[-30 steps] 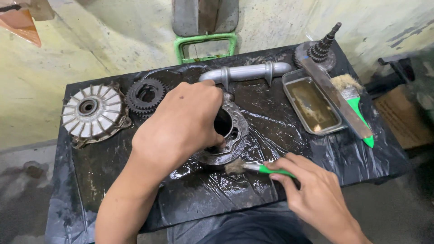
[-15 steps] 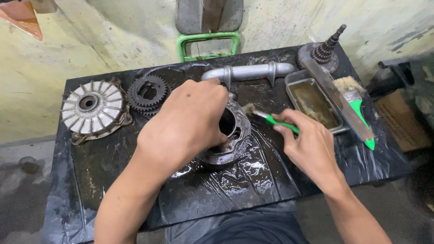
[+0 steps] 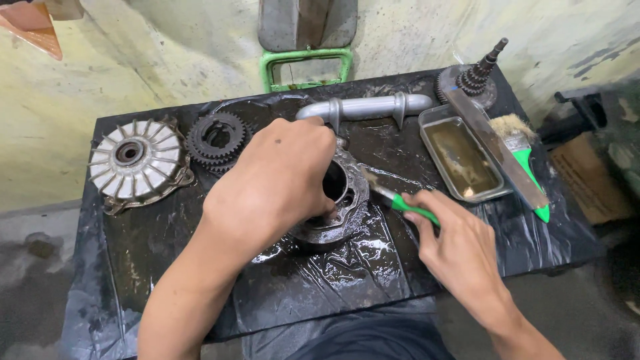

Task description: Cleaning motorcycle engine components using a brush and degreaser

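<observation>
Holding the round metal housing (image 3: 333,207) down on the black plastic sheet (image 3: 167,267), your left hand (image 3: 277,180) was cupped over its near-left side, fingers curled around the rim; that grip matched the earlier views, and the housing sat in the same spot at the middle of the table. Your right hand (image 3: 453,247) was what had changed. A second before, it lay near you with the small green-handled brush (image 3: 400,203) low against the housing's near edge; half a second before, it had swung to the far right side, close to the metal tray (image 3: 460,160). At this moment you pinched the green handle between thumb and fingers, bristles touching the housing's right face beside the bore. Judging by that, you had wetted the brush and come back to scrub.

Left of the housing lay the finned wheel (image 3: 137,163) and the gear (image 3: 217,137); a larger brush (image 3: 523,160) rested right of the tray.
</observation>
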